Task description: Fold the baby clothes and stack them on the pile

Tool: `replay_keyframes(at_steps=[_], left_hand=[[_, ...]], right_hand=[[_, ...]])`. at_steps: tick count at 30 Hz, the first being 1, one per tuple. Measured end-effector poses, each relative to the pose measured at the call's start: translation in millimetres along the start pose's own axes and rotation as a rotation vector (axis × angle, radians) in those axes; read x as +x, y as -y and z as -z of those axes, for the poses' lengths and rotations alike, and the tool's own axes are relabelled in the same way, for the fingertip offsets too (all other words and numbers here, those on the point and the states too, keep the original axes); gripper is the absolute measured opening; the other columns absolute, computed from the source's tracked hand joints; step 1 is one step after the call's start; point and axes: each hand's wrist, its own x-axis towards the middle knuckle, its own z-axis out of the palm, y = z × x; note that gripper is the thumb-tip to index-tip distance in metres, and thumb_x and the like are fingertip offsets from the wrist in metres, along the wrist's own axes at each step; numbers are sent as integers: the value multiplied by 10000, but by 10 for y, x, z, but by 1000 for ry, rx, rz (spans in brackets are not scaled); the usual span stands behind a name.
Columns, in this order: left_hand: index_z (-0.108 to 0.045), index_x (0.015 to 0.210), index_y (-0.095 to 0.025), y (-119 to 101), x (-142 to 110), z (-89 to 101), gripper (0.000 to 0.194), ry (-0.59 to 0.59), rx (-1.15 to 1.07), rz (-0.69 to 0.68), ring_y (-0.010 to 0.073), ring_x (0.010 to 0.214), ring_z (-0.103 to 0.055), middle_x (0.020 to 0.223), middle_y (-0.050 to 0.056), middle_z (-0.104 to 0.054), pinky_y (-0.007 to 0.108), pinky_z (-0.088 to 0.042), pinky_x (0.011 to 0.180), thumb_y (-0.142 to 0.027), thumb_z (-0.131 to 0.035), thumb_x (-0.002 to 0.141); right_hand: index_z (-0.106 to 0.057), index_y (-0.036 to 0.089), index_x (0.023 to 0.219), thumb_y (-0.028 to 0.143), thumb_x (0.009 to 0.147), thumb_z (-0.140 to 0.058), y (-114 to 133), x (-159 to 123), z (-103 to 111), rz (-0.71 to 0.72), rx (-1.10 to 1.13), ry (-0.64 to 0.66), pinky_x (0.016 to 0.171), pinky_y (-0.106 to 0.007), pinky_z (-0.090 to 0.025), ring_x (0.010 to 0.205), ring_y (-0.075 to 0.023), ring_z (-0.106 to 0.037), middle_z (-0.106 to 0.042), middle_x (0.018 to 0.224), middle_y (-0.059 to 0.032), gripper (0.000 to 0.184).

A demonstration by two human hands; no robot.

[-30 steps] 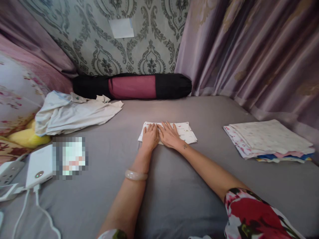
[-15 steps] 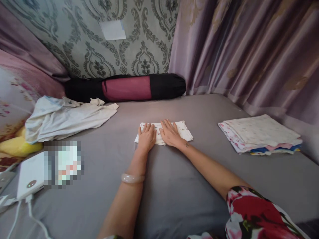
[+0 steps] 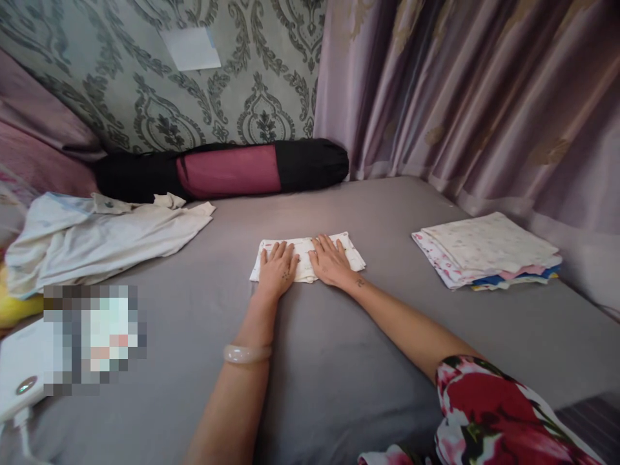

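Observation:
A white printed cloth (image 3: 304, 258), folded into a flat rectangle, lies on the grey bed sheet (image 3: 339, 349) in front of me. Pressed flat on its left part is my left hand (image 3: 279, 268), fingers stretched out and a pale bangle on the wrist. On the right part rests my right hand (image 3: 332, 259), palm down with its fingers spread. Neither hand grips the cloth; the fabric under both palms is hidden.
To the right is a stack of folded cloths (image 3: 489, 248). A crumpled pale garment (image 3: 121, 232) lies at the left. Behind it stretches a black and maroon roll bag (image 3: 232, 171) along the wall. A white device (image 3: 24, 361) with a cable sits at the near left.
The camera view has turned slightly right, so most things sit farther left in it. My left hand has slid a little toward the left end of the cloth; my right hand stays on it.

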Motion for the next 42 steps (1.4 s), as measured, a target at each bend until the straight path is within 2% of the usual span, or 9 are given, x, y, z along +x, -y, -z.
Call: replay_keyframes(at_steps=[5, 10, 16, 26, 30, 33, 36, 39, 42], left_hand=[[-515, 1353, -198, 11, -17, 27, 446, -60, -17, -12, 270, 1386, -388, 1449, 116, -494, 541, -215, 1160, -358, -319, 985], [-542, 1325, -202, 25, -24, 64, 428, -126, -20, 74, 264, 1387, -387, 1425, 119, -519, 534, -197, 1170, -330, -316, 985], [-494, 1378, -204, 58, -11, 1, 459, -55, 34, 97, 281, 1394, -370, 1465, 129, -469, 553, -236, 1150, -347, -309, 983], [-513, 1363, -211, 92, -5, 19, 449, -42, -26, 117, 281, 1403, -353, 1465, 122, -470, 531, -268, 1145, -340, -347, 966], [-543, 1318, -192, 154, 48, 43, 427, -21, -119, 136, 271, 1375, -397, 1461, 123, -473, 487, -297, 1139, -327, -393, 942], [-560, 1278, -132, 252, 103, 109, 417, -50, -194, 198, 255, 1311, -479, 1430, 169, -493, 398, -382, 1087, -272, -428, 908], [-578, 1237, -105, 371, 139, 225, 406, -55, -200, 358, 288, 1177, -587, 1247, 202, -626, 417, -458, 991, -268, -444, 891], [-619, 1146, -101, 468, 157, 351, 368, 13, -171, 490, 312, 1064, -643, 1084, 202, -691, 418, -489, 910, -297, -485, 865], [-654, 994, -124, 513, 177, 439, 294, 76, -160, 535, 312, 1010, -656, 1007, 179, -709, 388, -491, 856, -332, -543, 820]], right_hand=[[-335, 90, 1491, 389, 1008, -215, -91, -19, 75, 28, 12, 35, 1175, -494, -124, 1457, -263, -201, -281, 1566, -151, 580], [-352, 67, 1481, 374, 1004, -231, -278, -93, 128, 18, -77, -43, 1182, -493, -78, 1459, -280, -189, -279, 1564, -167, 580], [-331, 84, 1495, 382, 1003, -207, -337, -126, 107, -15, -82, 2, 1174, -480, -141, 1454, -266, -210, -296, 1561, -145, 589], [-370, 128, 1478, 379, 998, -260, -333, -119, 128, -35, 23, 2, 1169, -508, -148, 1454, -263, -212, -310, 1558, -129, 553], [-407, 133, 1449, 303, 968, -367, -486, -8, 228, -75, 216, 2, 1142, -385, -267, 1409, -210, -321, -370, 1528, -128, 513], [-470, 125, 1396, 233, 951, -394, -675, 78, 368, -246, 416, -55, 1012, -277, -407, 1267, -169, -503, -527, 1405, -136, 464], [-615, 145, 1222, 221, 930, -445, -880, 108, 508, -450, 526, -43, 790, -244, -490, 983, -165, -651, -689, 1143, -119, 346], [-696, 149, 994, 256, 889, -543, -1019, 102, 580, -566, 520, 70, 593, -218, -456, 642, -131, -630, -717, 818, -80, 214], [-708, 155, 833, 317, 871, -598, -1043, 117, 567, -626, 453, 147, 503, -214, -396, 497, -111, -552, -654, 626, -44, 199]])
